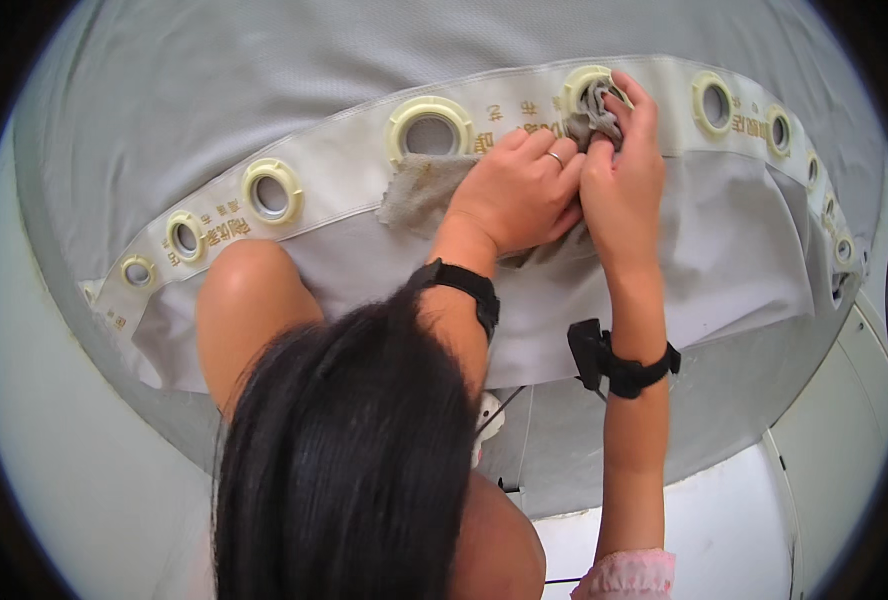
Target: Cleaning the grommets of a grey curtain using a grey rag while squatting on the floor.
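A grey curtain [721, 247] lies spread before me, its white header band [339, 176] lined with cream plastic eyelet rings. My right hand [627, 180] pinches a bunched grey-brown cloth [597, 124] at one eyelet ring [582, 79], with the fingers at the ring's right side. Close against it, my left hand [515, 191], with a ring on one finger, is closed over the same cloth. The cloth's loose end spreads left below another eyelet ring [393, 127]. My palms hide the middle of the cloth.
Further eyelet rings [273, 191] follow the curving band on both sides. Grey padded fabric [414, 45] lies beneath the curtain. Dark hair [346, 450] and a bare knee [252, 300] block part of the view. Black straps [466, 281] circle both wrists; a white plush toy [491, 418] shows below.
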`<state>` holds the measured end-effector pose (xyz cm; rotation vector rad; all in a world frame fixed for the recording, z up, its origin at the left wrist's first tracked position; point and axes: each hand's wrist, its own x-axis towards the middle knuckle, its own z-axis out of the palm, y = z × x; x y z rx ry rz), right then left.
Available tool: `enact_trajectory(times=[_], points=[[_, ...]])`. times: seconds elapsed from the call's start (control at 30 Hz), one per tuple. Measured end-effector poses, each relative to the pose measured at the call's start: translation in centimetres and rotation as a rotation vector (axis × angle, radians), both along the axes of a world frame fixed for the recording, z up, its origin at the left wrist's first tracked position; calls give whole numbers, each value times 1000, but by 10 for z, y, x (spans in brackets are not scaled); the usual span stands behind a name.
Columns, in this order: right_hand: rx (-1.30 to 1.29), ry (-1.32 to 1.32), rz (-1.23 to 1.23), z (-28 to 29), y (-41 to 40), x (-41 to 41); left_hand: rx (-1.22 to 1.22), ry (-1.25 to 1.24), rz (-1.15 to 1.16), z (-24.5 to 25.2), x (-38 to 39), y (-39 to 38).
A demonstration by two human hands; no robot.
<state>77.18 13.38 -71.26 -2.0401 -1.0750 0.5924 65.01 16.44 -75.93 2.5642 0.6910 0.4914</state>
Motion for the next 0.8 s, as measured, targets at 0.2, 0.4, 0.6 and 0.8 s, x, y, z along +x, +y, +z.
enact_trajectory(times=[0.2, 0.4, 0.6, 0.8], points=[[42, -67, 26, -2, -2, 4, -11, 13, -4, 4, 0, 4], [-84, -328, 191, 5, -20, 20, -34, 1, -36, 5, 4, 2], [59, -330, -58, 4, -44, 43, -14, -17, -28, 6, 0, 5], [197, -91, -327, -7, -52, 20, 9, 4, -24, 7, 5, 3]])
